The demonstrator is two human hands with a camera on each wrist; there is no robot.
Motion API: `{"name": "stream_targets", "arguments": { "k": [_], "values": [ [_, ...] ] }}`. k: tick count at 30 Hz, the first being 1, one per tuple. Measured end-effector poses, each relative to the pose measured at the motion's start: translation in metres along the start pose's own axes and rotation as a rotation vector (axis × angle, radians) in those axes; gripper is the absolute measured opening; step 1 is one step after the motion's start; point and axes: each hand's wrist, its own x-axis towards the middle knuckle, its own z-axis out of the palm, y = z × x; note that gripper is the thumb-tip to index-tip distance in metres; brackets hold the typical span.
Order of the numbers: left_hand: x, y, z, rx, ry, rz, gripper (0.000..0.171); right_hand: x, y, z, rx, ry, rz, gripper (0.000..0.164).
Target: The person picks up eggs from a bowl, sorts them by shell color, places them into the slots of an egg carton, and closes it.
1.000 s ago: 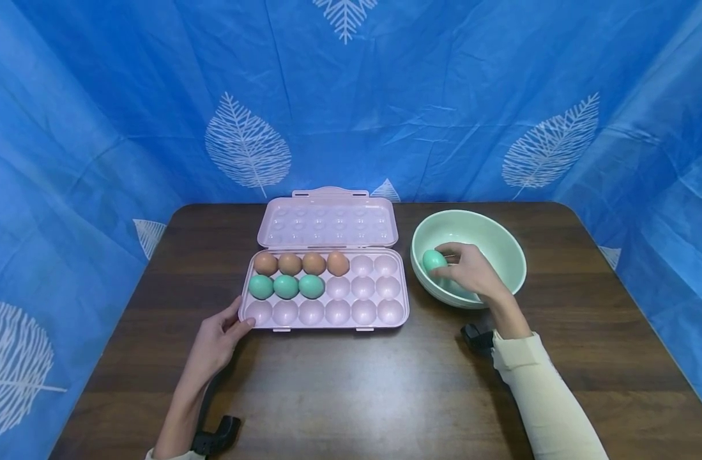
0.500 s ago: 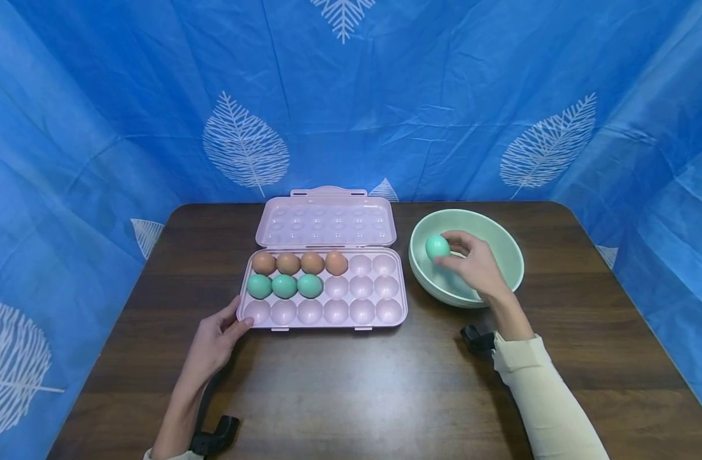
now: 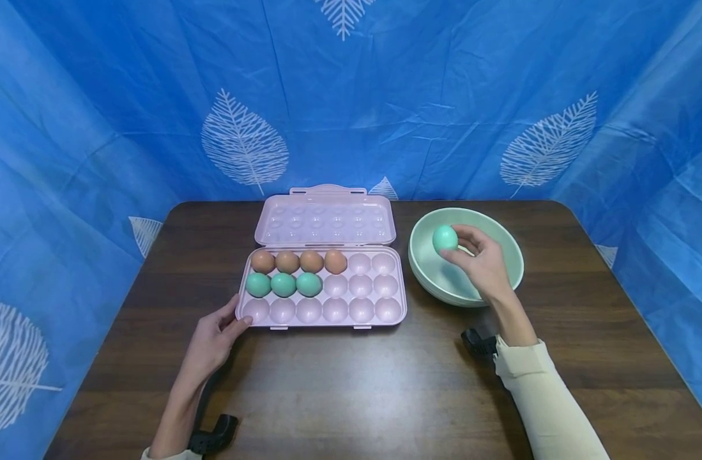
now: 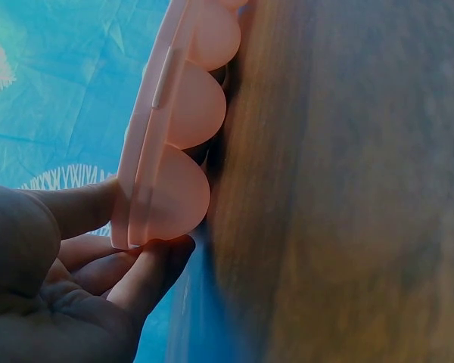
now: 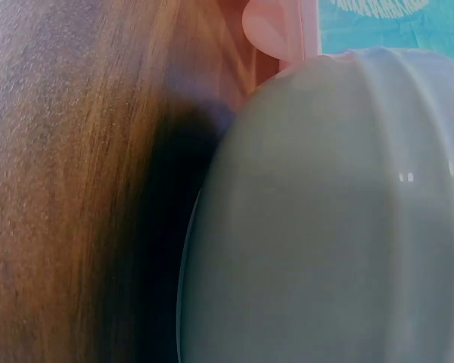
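Note:
A green egg (image 3: pixel 445 239) is pinched between the thumb and fingers of my right hand (image 3: pixel 484 262), over the light green bowl (image 3: pixel 500 281). The bowl's inside shows no other egg in the part I can see. My left hand (image 3: pixel 213 338) grips the near left corner of a pink egg tray (image 3: pixel 322 324), thumb on the rim and fingers beneath it in the left wrist view. Several brown eggs (image 3: pixel 312 261) fill the left of the tray's back row. In the middle row sit three green eggs (image 3: pixel 283 285); the front row's cups are bare.
The tray's lid (image 3: pixel 326 220) lies folded back behind it. All stands on a dark wooden table (image 3: pixel 351 396), with a blue leaf-patterned cloth (image 3: pixel 414 96) rising behind. The bowl's outer wall (image 5: pixel 325 212) fills much of the right wrist view.
My right hand has lifted the green egg up from low inside the bowl, slightly rightward and away from me. My left hand keeps its grip on the tray's corner.

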Motion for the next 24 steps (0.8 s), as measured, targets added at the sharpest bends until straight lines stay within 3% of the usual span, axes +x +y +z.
{"name": "stream_targets", "arguments": {
  "k": [11,18,24],
  "values": [
    [0.000,-0.001,0.000,-0.009,0.003,0.004,0.066,-0.003,-0.003,0.004,0.074,0.043,-0.061,0.045],
    [0.000,-0.002,0.000,-0.007,0.006,0.012,0.066,-0.004,-0.013,0.018,0.049,0.034,-0.119,0.046],
    [-0.001,-0.001,0.000,-0.006,0.003,0.012,0.066,-0.010,-0.023,0.033,0.147,0.002,-0.197,0.044]
  ]
}}
